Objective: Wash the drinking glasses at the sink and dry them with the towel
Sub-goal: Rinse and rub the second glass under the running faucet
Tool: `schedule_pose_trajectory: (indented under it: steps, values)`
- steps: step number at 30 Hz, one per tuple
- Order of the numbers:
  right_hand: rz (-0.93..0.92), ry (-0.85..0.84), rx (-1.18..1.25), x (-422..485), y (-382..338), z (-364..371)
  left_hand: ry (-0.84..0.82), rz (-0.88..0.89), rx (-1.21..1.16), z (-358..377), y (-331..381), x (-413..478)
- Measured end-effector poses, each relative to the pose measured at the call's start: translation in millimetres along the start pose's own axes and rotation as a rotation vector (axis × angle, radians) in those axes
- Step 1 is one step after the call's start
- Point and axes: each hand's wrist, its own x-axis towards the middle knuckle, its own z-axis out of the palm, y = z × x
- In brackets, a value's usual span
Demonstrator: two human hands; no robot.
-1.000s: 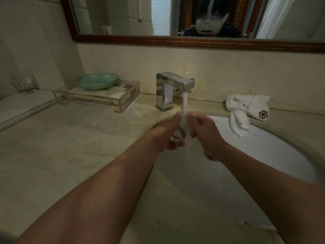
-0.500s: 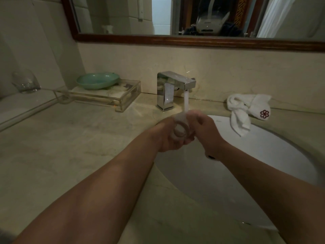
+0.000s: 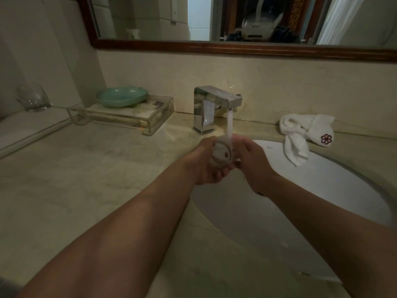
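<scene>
A clear drinking glass (image 3: 221, 154) lies tilted on its side under the running water from the chrome faucet (image 3: 211, 108), its round base turned toward me. My left hand (image 3: 204, 166) cups it from the left and below. My right hand (image 3: 252, 161) holds its right side. Both are over the white sink basin (image 3: 322, 190). A second clear glass (image 3: 34, 97) stands upright on the ledge at the far left. The white towel (image 3: 300, 134) with a dark red flower mark lies bunched on the counter right of the faucet, one end hanging over the basin rim.
A clear acrylic tray (image 3: 129, 117) holding a teal dish (image 3: 121, 96) sits left of the faucet. The marble counter (image 3: 75, 179) stretches to the left. A wood-framed mirror (image 3: 236, 48) hangs above the backsplash.
The glass has been turned in my hands from under the stream so its base now faces me. Both hands stay at the same spot under the running water.
</scene>
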Motion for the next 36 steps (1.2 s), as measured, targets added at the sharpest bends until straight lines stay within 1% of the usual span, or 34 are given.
schedule_pose_trajectory:
  steps: [1, 3, 6, 8, 10, 11, 12, 13, 15, 18, 20, 22, 24, 26, 27, 28, 30, 31, 32, 35, 36]
  values:
    - [-0.014, 0.039, -0.012, 1.2, 0.6, -3.4, -0.018, -0.013, -0.014, -0.2, 0.2, 0.5]
    - [-0.010, 0.063, -0.013, 0.7, 0.2, -7.0, -0.042, -0.010, -0.003, 0.0, -0.2, 1.0]
    - [0.082, 0.081, 0.016, -1.9, 1.6, -5.6, -0.016, 0.026, 0.022, 0.4, -1.0, 1.7]
    - [0.230, 0.003, 0.095, -5.0, 0.3, -5.5, -0.004, 0.041, 0.020, 1.1, -2.7, 3.7]
    - [0.381, -0.164, 0.176, -5.0, -0.8, -9.3, -0.005, 0.052, -0.002, 4.1, -5.4, 6.4]
    - [0.422, -0.246, 0.204, -4.6, -1.1, -10.8, -0.010, 0.065, -0.012, 5.9, -6.2, 6.6]
    - [0.450, -0.290, 0.217, -4.9, -1.7, -11.2, -0.020, 0.074, -0.033, 6.6, -6.3, 7.2]
    - [0.468, -0.299, 0.226, -5.5, -3.5, -10.9, -0.044, 0.077, -0.072, 5.7, -5.7, 6.9]
    - [0.462, -0.271, 0.232, -5.9, -4.0, -11.1, -0.077, 0.057, -0.184, 4.3, -5.1, 4.2]
    - [0.366, -0.260, 0.203, -6.3, -3.5, -11.6, -0.062, 0.005, -0.297, 4.1, -3.5, 3.7]
    - [0.284, -0.278, 0.108, -4.4, 1.0, -11.1, -0.082, -0.021, -0.286, 2.9, -5.3, 7.3]
    - [0.227, -0.249, -0.027, -3.2, 6.4, -11.4, -0.072, -0.007, -0.246, 1.3, -6.6, 11.6]
    - [0.206, -0.134, -0.100, -1.8, 6.1, -10.9, -0.017, 0.020, -0.248, 0.7, -5.2, 13.2]
    - [0.185, 0.013, -0.110, -0.3, 4.5, -13.5, 0.089, 0.043, -0.250, 0.7, -4.3, 15.1]
    - [0.168, 0.020, -0.134, 0.4, 5.2, -16.1, 0.121, 0.052, -0.230, 0.0, -5.0, 17.4]
    - [0.154, -0.028, -0.187, 0.8, 7.1, -17.8, 0.125, 0.052, -0.206, 0.3, -5.6, 18.2]
    - [0.181, -0.182, -0.286, -3.3, 16.4, -18.4, 0.121, 0.042, -0.184, 0.1, -5.8, 19.7]
    - [0.205, -0.216, -0.313, -4.5, 20.2, -16.0, 0.124, 0.041, -0.184, -0.4, -5.5, 20.1]
    - [0.216, -0.206, -0.322, -4.1, 22.2, -13.1, 0.134, 0.046, -0.180, -0.8, -5.4, 20.9]
    - [0.178, -0.068, -0.254, -2.7, 17.5, -6.0, 0.183, 0.062, -0.137, -2.3, -5.2, 24.8]
    - [0.172, -0.085, -0.244, -3.2, 15.8, -5.5, 0.194, 0.062, -0.131, -3.1, -5.4, 25.6]
